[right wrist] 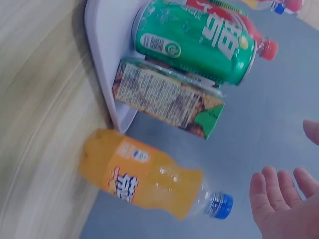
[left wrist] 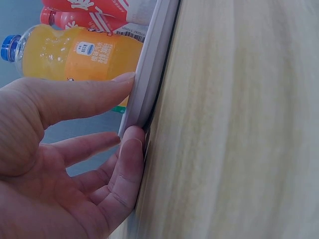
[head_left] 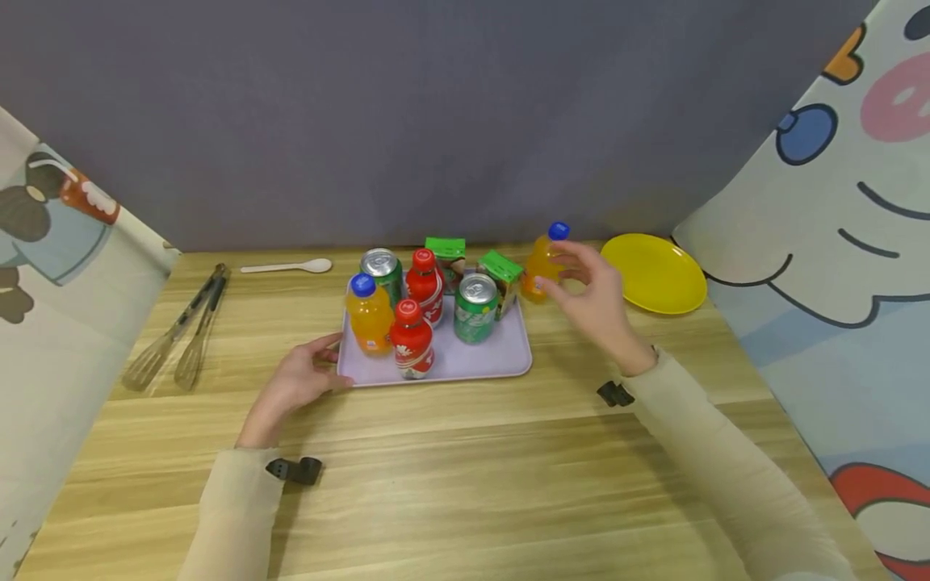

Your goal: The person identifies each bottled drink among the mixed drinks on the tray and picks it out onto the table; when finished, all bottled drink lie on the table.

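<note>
A pale lilac tray [head_left: 465, 368] lies on the wooden table. My left hand [head_left: 303, 373] holds its front left corner, with the thumb [left wrist: 107, 94] on the rim and the fingers against the side. On the tray are an orange soda bottle [head_left: 370, 319], two red-capped bottles [head_left: 414, 347], two green soda cans [head_left: 475, 311] and two green-topped drink cartons [head_left: 501, 270]. Just right of the tray stands another orange soda bottle [right wrist: 144, 174] with a blue cap. Close by it is my right hand [head_left: 592, 303], fingers loosely spread and apart from the bottle in the right wrist view.
A yellow plate [head_left: 654, 274] lies at the back right. On the left are two slotted utensils with dark handles [head_left: 192, 331] and a pale spoon [head_left: 286, 267]. A grey wall [head_left: 436, 121] closes off the back, and printed panels [head_left: 835, 242] flank the table.
</note>
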Demonstrator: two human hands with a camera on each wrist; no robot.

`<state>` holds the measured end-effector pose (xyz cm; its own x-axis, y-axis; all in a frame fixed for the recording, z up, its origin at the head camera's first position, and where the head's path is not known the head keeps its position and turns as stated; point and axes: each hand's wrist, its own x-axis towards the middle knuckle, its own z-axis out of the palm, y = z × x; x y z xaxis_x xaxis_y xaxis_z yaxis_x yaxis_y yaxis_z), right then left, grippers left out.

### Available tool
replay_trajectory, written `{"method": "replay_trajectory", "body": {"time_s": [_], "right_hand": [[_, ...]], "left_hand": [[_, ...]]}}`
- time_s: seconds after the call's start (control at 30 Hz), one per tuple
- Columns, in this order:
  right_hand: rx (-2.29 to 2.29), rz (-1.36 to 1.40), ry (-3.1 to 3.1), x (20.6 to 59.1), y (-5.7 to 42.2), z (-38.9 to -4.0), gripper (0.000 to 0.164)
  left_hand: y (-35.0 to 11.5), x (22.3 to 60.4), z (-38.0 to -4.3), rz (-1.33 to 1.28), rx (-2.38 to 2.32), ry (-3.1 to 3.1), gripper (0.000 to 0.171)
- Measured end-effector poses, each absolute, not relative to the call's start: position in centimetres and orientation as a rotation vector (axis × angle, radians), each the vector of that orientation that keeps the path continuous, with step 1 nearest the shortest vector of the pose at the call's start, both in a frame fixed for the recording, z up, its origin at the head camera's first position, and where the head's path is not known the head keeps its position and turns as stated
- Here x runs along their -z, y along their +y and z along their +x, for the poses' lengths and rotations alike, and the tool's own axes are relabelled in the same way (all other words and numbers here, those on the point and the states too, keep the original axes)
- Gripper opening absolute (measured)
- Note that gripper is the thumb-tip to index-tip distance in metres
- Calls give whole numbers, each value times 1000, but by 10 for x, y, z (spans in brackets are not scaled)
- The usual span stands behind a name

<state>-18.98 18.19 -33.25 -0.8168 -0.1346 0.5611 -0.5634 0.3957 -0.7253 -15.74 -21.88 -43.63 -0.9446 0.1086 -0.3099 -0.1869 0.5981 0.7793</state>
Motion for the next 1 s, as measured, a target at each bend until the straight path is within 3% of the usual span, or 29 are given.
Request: {"method": "replay_trajectory", "body": {"time_s": [1.0], "right_hand": [[-1449, 943, -2206, 347, 108, -163, 54]], "left_hand": [[-218, 435, -157, -52, -1287, 2504, 84]]}}
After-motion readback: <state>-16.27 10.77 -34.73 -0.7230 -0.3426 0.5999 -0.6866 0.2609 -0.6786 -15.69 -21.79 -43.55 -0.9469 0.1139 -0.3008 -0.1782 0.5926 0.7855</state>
